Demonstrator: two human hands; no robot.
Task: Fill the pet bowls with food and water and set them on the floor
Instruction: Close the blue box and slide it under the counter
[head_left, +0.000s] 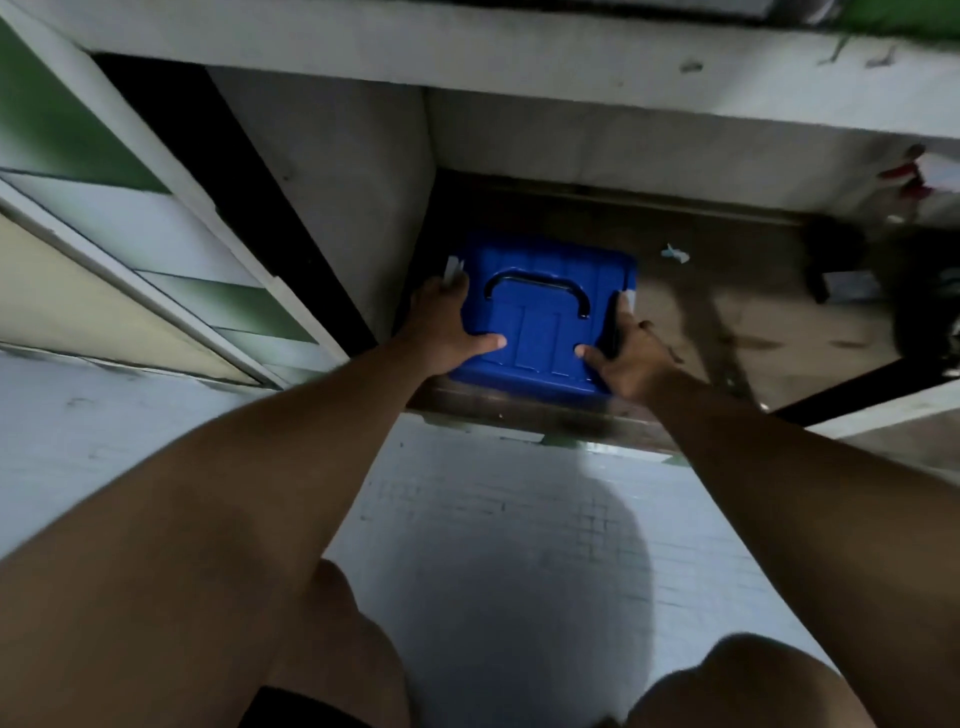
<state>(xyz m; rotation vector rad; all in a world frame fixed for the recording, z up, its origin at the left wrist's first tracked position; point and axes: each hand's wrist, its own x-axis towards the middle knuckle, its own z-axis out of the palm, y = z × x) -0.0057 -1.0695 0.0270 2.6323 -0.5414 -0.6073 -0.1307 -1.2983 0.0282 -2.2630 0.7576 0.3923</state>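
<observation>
Blue lidded box (540, 322) low on a dark shelf floor (727, 291) under the bench (467, 47), tight against the white wall (353, 197) on its left, open room to its right. Left hand (441, 327) and right hand (631, 358) clamped on opposite sides, fingers wrapped over the edges, thumbs on the lid. Black handle (537, 291) lying flat. Contents hidden; lid closed.

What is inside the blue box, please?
Its contents cannot be seen: the blue lid covers the box, with a black handle on top. Left hand and right hand grip its sides.
</observation>
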